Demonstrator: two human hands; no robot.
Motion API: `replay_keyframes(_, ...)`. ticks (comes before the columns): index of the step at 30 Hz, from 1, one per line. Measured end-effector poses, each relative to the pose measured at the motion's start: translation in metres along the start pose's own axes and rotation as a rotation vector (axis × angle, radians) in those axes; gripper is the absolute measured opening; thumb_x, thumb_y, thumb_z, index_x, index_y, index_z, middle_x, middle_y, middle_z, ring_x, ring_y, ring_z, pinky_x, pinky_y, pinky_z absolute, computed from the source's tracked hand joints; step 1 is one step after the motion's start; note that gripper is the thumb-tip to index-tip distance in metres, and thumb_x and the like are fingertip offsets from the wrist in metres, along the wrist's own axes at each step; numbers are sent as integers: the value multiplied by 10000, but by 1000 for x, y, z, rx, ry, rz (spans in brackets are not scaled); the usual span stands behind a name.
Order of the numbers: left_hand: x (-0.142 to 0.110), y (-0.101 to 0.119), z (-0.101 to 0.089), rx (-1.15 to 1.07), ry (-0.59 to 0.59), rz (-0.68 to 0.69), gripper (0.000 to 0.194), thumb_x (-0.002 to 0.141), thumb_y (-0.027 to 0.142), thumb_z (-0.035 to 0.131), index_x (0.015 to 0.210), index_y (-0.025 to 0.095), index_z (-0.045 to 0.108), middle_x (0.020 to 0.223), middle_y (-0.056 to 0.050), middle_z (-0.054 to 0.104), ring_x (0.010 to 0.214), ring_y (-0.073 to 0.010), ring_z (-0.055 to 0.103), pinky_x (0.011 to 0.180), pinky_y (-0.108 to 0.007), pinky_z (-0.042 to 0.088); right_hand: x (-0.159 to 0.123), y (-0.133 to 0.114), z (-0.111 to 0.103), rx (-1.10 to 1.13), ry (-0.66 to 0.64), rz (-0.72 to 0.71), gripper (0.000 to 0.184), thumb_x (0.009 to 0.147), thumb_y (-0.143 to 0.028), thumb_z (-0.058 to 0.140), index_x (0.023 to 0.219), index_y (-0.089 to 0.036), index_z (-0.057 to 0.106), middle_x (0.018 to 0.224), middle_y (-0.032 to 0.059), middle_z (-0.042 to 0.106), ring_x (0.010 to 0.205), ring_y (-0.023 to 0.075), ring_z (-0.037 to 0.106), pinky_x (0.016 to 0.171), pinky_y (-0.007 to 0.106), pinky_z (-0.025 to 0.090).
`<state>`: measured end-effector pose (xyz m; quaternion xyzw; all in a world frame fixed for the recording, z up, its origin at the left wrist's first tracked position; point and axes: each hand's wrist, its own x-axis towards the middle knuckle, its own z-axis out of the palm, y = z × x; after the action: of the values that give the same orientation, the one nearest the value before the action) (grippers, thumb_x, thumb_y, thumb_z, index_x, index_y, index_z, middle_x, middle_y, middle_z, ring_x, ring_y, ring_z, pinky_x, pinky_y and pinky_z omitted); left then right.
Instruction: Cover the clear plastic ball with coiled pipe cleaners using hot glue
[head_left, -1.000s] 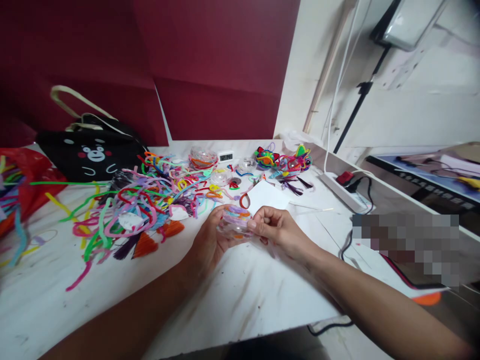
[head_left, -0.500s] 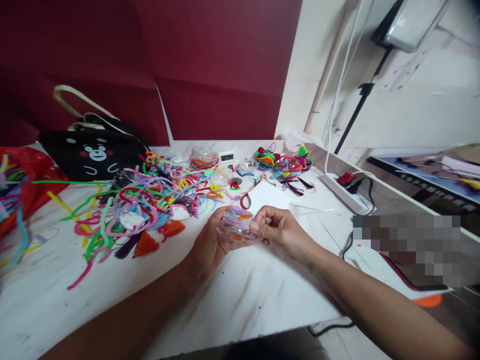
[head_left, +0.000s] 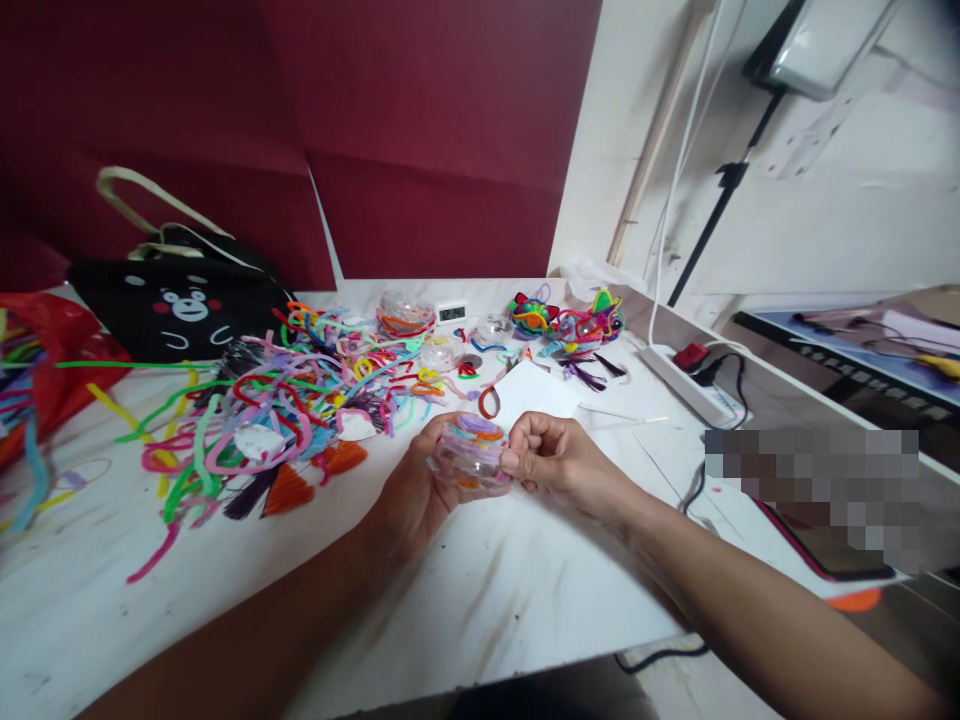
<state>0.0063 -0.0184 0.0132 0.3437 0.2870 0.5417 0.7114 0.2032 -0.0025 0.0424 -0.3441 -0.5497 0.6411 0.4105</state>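
A clear plastic ball point(head_left: 472, 458) wound with purple, orange and blue pipe cleaners is between my hands over the table's front half. My left hand point(head_left: 427, 480) wraps round it from the left and below. At its right side, my right hand point(head_left: 551, 456) is closed, thumb and forefinger pinched against the ball's edge; whether a pipe cleaner end sits in that pinch is too small to tell. Just behind the ball lie a curled brown strip point(head_left: 489, 403) and a sheet of white paper point(head_left: 529, 392).
A tangled heap of pipe cleaners point(head_left: 300, 400) with tassels covers the left side. Behind are a black bag point(head_left: 180, 310), a small digital clock point(head_left: 451, 313), clear balls point(head_left: 442, 353) and decorated balls point(head_left: 532, 315). A power strip point(head_left: 690, 385) and a phone point(head_left: 832, 540) lie to the right.
The ball has tipped slightly in my left hand, so its coiled top shows a little differently. My right fingers stay at its right edge.
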Motion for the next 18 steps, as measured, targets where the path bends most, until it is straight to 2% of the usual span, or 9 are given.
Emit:
replay_keyframes(4, -1, 1, 0, -17, -24, -14, 356, 842, 458, 899, 1081, 226, 774, 1072, -60, 863, 896, -288, 825, 807, -479, 736, 0, 1, -2, 15, -26, 1, 594, 530, -583, 1072, 701, -208, 644, 551, -69, 628, 479, 77, 456, 501, 229, 351)
replay_keyframes(12, -2, 0, 0, -39, -42, -17, 226, 916, 453, 815, 1027, 256, 815, 1034, -73, 870, 842, -286, 823, 752, -408, 726, 0, -4, 0, -13, 14, 11, 608, 475, -564, 1093, 700, -214, 650, 562, -64, 636, 499, 92, 483, 522, 246, 376)
replay_keyframes(15, -1, 2, 1, -25, -45, -9, 203, 919, 444, 809, 1013, 264, 826, 1024, -70, 868, 842, -294, 819, 750, -413, 725, 0, -2, -2, -20, 21, -13, 611, 494, -533, 1100, 771, -220, 654, 627, -66, 647, 543, 101, 514, 564, 256, 418)
replay_keyframes(18, -1, 4, 2, -25, -37, -7, 235, 876, 411, 865, 1031, 243, 814, 1001, -61, 859, 835, -271, 813, 727, -393, 725, 0, 1, -6, -37, 27, -48, 631, 531, -512, 1100, 913, -218, 692, 792, -36, 694, 678, 127, 607, 677, 275, 504)
